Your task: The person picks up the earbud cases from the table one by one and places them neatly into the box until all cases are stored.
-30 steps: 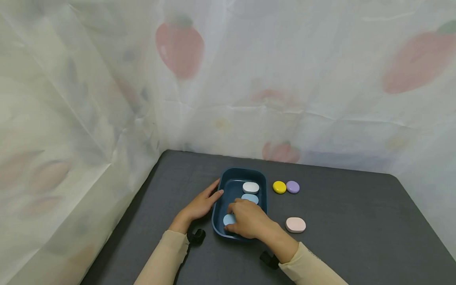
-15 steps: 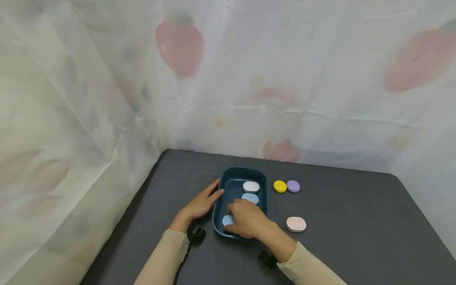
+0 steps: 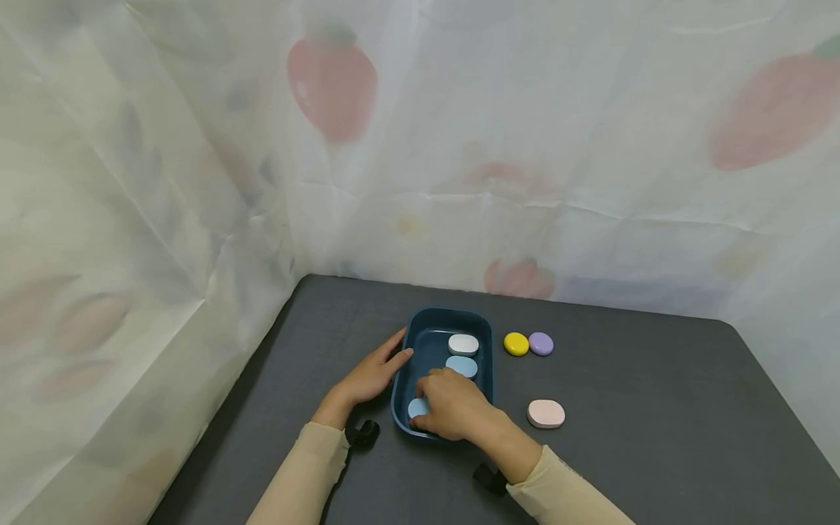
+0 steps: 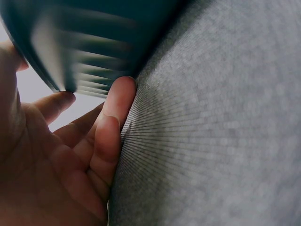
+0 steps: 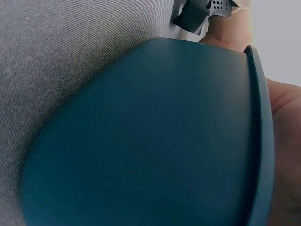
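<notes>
A dark blue tray [image 3: 429, 343] stands on the grey table. My left hand [image 3: 369, 378] holds its left side, thumb over the rim and fingers along the outer wall; in the left wrist view the fingers [image 4: 120, 101] touch that wall. My right hand [image 3: 453, 405] reaches into the tray's near part and pinches a smooth light blue rounded piece [image 3: 417, 407], partly hidden by the fingers. A second light blue piece [image 3: 461, 365] and a white oval piece [image 3: 463, 344] lie farther back in the tray. The right wrist view shows mostly the tray's outer wall [image 5: 141, 136].
Right of the tray lie a yellow round piece [image 3: 516, 344] and a purple one [image 3: 541, 343], side by side. Nearer me is a pale pink oval piece [image 3: 546, 413]. A curtain with strawberry prints [image 3: 590, 182] hangs along the table's back and left edges.
My right hand has shifted slightly left and nearer me with the light blue piece. My left hand stays at the tray's left side.
</notes>
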Motion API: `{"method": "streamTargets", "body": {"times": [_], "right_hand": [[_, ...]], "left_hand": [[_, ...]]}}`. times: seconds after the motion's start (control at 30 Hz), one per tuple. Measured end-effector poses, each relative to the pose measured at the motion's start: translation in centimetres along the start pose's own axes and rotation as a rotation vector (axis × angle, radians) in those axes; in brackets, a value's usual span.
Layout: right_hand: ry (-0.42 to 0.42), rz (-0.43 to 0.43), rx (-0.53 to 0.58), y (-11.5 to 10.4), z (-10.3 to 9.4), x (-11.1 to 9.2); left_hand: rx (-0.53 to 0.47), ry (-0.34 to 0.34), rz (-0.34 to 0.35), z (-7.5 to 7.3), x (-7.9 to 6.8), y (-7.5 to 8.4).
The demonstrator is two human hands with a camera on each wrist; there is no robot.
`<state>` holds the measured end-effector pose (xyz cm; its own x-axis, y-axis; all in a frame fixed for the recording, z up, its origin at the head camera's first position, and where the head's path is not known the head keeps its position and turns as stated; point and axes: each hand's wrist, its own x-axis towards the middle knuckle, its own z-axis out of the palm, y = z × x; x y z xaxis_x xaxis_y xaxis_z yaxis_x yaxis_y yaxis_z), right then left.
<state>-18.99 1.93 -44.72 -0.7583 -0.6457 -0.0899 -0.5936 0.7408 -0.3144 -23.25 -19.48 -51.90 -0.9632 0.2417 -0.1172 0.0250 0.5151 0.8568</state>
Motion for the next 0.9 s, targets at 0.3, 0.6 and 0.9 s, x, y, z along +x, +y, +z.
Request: {"method": "streamTargets", "body": {"times": [0.3, 0.6, 0.9], "right_hand": [[0.002, 0.002, -0.026, -0.17, 0.1, 0.19], [0.005, 0.009, -0.064, -0.28, 0.33, 0.36], [0.01, 0.015, -0.082, -0.3, 0.66, 0.45]], "left_hand": [[-0.003, 0.0, 0.004, 0.02, 0.04, 0.01], [0.0, 0.002, 0.0, 0.0, -0.02, 0.03], [0.001, 0.006, 0.006, 0.06, -0.07, 0.13]]}}
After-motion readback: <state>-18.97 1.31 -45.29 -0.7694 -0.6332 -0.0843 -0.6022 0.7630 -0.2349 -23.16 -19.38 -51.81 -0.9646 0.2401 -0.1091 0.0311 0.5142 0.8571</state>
